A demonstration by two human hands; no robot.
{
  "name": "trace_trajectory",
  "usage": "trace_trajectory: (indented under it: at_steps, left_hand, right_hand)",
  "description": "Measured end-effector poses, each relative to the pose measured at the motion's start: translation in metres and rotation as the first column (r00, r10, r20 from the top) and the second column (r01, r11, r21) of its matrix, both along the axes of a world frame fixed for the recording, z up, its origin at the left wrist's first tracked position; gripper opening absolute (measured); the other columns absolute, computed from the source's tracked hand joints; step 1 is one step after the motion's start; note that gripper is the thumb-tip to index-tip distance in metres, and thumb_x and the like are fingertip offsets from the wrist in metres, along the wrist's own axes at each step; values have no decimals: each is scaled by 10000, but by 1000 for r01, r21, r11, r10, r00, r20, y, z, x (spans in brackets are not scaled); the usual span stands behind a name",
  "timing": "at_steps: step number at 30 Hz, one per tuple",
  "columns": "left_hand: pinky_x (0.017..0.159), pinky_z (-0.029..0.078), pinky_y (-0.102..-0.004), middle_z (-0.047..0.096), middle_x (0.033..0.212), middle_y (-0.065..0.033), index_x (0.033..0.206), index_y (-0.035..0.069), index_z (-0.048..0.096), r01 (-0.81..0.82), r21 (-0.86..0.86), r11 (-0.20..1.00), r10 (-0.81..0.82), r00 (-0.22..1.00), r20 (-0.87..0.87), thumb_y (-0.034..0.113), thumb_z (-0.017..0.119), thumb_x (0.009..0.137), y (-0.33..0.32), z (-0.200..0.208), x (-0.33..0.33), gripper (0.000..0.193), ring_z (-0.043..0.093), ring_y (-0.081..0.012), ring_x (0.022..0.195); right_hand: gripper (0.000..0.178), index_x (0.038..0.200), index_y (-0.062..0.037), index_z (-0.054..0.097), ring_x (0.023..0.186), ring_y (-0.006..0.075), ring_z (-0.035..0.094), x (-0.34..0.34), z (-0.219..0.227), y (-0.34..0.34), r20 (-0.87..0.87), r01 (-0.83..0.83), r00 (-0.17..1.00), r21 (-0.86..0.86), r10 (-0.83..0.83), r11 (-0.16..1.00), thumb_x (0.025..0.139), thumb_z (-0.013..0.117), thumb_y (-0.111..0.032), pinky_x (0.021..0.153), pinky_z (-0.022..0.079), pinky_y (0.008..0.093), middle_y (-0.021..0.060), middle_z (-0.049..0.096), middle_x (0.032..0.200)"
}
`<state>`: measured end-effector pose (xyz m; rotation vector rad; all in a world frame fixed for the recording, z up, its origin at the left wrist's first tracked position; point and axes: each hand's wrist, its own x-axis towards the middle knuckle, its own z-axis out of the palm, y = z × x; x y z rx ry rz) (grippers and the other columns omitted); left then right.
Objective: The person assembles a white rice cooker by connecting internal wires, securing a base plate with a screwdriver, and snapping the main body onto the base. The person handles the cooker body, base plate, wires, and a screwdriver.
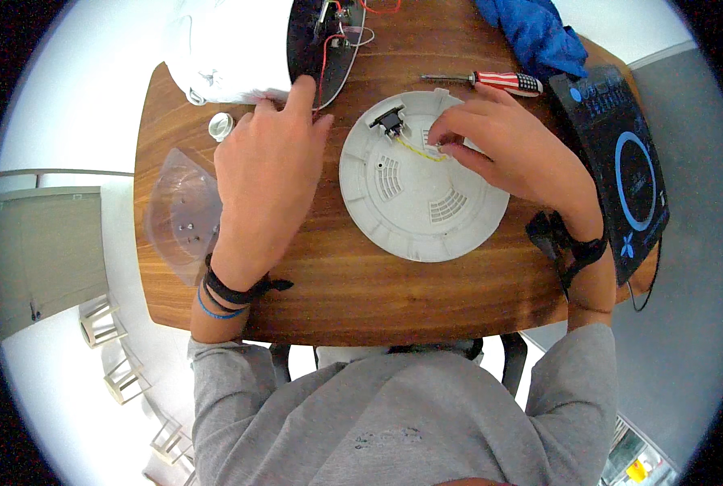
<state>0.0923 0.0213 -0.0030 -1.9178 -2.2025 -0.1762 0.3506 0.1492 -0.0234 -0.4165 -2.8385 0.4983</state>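
Note:
A white appliance body (232, 57) lies on its side at the far left, its dark open underside (303, 49) showing red and white wires. My left hand (268, 166) grips its near edge, the index finger stretched onto the rim and the thumb beside a red wire. In front of my right hand lies a round white plastic base cover (410, 219) with vent slots. A black power socket (390, 121) is set near its far left edge. From the socket runs a yellow wire (414, 150), whose end is pinched in the closed fingers of my right hand (503, 142).
Beyond my right hand lies a screwdriver (507, 83) with a striped handle. A blue cloth (535, 36) is behind it, and a black induction cooktop (620, 162) stands at the right edge. On the left are a clear bag (185, 194) with several screws and a small white cap (221, 125).

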Motion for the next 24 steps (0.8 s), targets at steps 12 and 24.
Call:
trace_trajectory:
  at_steps: [12,24]
  left_hand:
    - [681,623,-512,765,836,-215,961,59,720,-205,-142,968,189,975,-120,298,772,986,-8,15,-20,245,784,-428,863]
    - [685,619,-521,761,860,-223,994,60,748,94,3,996,-94,988,124,206,746,991,-7,0,-12,146,762,-442,811]
  right_hand:
    - [152,1138,-14,685,972,370,764,12,-4,-3,137,131,985,-214,-103,968,991,699,-47,864,604,445,188,765,1015]
    - [151,1111,-57,731,910,429,750,11,-3,-9,123,154,984,-199,-131,968,985,695,-132,828,596,520,206,771,964]
